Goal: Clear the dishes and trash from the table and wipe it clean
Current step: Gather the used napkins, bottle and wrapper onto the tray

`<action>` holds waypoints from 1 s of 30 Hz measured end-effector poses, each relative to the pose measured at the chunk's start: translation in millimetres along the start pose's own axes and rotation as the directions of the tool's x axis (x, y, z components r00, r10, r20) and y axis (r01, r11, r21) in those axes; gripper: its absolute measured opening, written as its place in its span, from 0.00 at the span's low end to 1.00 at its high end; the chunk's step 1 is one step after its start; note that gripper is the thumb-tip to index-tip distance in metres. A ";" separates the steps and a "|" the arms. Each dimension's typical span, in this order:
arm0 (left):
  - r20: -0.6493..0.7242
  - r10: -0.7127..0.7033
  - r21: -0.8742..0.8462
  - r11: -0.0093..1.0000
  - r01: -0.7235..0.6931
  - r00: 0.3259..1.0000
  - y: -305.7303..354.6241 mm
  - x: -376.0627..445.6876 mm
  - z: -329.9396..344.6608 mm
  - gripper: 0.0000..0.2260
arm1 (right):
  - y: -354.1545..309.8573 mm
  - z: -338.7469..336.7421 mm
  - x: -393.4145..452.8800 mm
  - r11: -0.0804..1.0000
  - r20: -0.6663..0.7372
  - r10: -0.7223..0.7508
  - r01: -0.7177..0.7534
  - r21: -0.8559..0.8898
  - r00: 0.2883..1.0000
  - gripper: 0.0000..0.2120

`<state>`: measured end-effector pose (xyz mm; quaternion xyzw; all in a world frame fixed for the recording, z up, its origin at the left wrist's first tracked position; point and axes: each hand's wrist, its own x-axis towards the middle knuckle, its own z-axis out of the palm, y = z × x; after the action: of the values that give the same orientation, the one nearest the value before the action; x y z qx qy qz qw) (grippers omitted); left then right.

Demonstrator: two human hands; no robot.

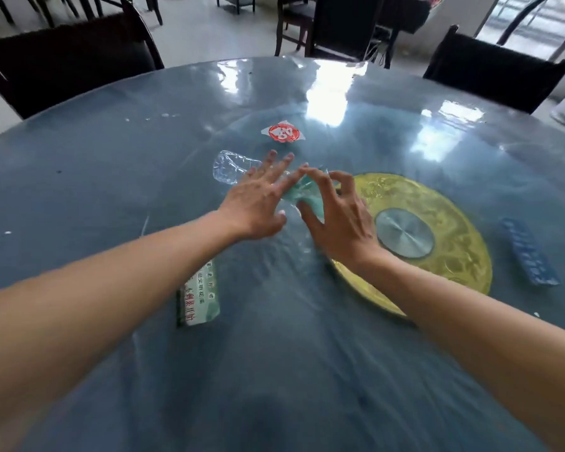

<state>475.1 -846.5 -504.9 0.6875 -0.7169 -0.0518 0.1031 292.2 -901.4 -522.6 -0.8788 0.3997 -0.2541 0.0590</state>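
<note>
The right hand (338, 216) curls its fingers and thumb around a crumpled teal wrapper (302, 194), pinching it just above the table (79, 177). The left hand (258, 203) lies beside it with fingers spread open and flat, their tips reaching over the near end of a crushed clear plastic bottle (232, 166); whether they touch the bottle I cannot tell. The two hands meet at the fingertips over the wrapper, near the middle of the round table.

Just beyond the bottle, toward the far edge, lies a red-and-white wrapper (282, 132). Right of the right hand sits a yellow disc (450, 230) with a grey metal hub at its centre, under the clear plastic sheet that covers the blue tabletop. Further toward the right edge lies a blue patterned packet (529, 252). Nearer the person, below the left forearm, a green-and-white printed packet (198, 295) lies flat. A few white crumbs dot the left side. Dark chairs (69, 57) stand around the far edge.
</note>
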 end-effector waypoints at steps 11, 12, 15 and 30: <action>0.059 -0.097 0.183 0.979 0.085 0.994 -50.0 39.4 22.3 0.35 | 31.3 53.3 26.7 0.982 0.117 0.055 -0.075 0.173 0.992 0.29; 0.043 -0.091 0.181 0.980 0.082 0.995 -46.8 34.8 20.5 0.33 | 30.0 52.5 23.3 0.976 0.118 0.053 -0.077 0.204 0.992 0.29; 0.025 -0.087 0.197 0.977 0.080 0.996 -34.8 13.4 15.3 0.27 | 21.6 43.9 9.6 0.954 0.129 0.028 -0.065 0.293 0.991 0.28; -0.077 -0.172 -0.143 0.977 0.160 0.982 155.9 -202.4 -94.0 0.25 | -76.7 -179.6 -185.7 0.877 0.045 0.040 -0.057 0.476 0.998 0.25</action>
<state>350.5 -630.8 -395.3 0.7380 -0.6464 -0.0786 0.1770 152.6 -695.9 -418.1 -0.8310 0.3456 -0.3285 0.2866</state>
